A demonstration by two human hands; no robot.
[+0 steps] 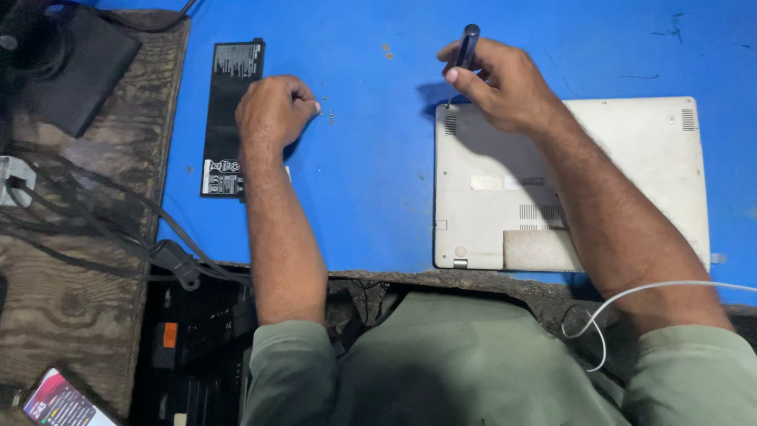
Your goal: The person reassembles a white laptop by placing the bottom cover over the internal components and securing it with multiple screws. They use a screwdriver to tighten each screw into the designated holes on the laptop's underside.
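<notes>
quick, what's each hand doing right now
Left hand: closed, fingertips pinched at the small screws on the blue mat; whether it holds one cannot be told.
Right hand: closed around a screwdriver, tip at the laptop's corner.

Olive-green sleeves (288,371) pushed up (forearms bare), matching green garment below.

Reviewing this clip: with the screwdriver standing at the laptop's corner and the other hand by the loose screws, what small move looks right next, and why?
Probably the left hand should pinch one of the small screws and carry it to the laptop base. The right hand holds the screwdriver upright at the far left corner, and the left fingertips are right beside the screws on the blue mat.
</notes>
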